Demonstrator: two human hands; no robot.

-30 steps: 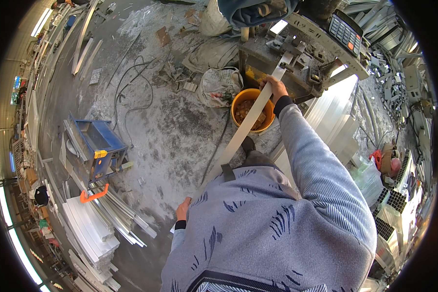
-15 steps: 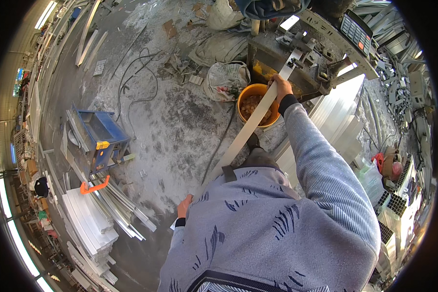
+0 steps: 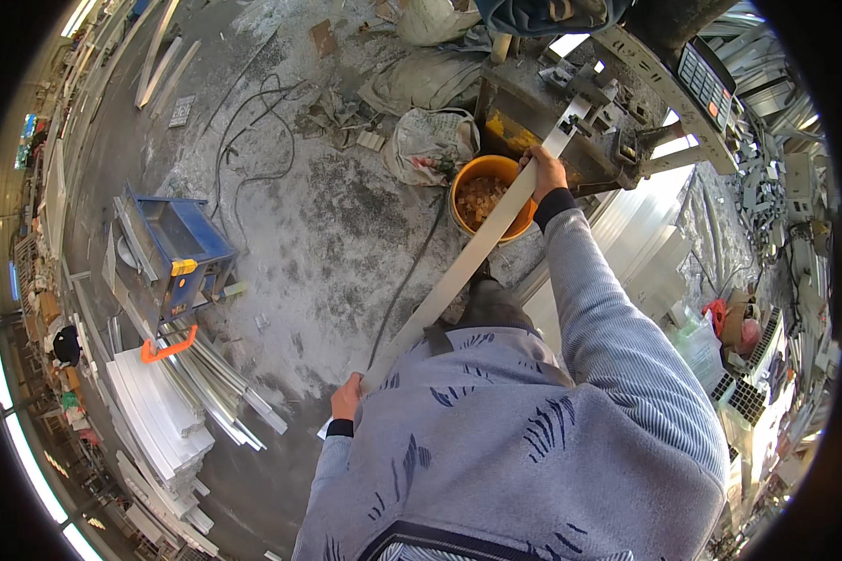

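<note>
A long, flat, pale metal bar [image 3: 468,262] runs slantwise from the front of my body up to a machine [image 3: 617,131] at the upper right. Its far end sits among the machine's small metal blocks. My right hand [image 3: 546,174] is closed around the bar just short of the machine, above an orange bucket [image 3: 462,222] of small brownish pieces. Lower down, at the near end of the bar, my left hand [image 3: 346,397] grips its edge. Part of that hand and the near end are hidden by my grey patterned apron [image 3: 533,439].
A blue metal stand [image 3: 182,245] with an orange handle [image 3: 170,347] is at the left, beside stacked metal profiles [image 3: 154,411]. Dark cables [image 3: 253,126] lie on the dusty floor. White sacks [image 3: 430,145] lie beside the bucket. A calculator [image 3: 706,84] rests by the machine.
The whole view has shifted slightly, and more of my left hand now shows. Both hands keep their hold on the bar, whose far end stays at the machine.
</note>
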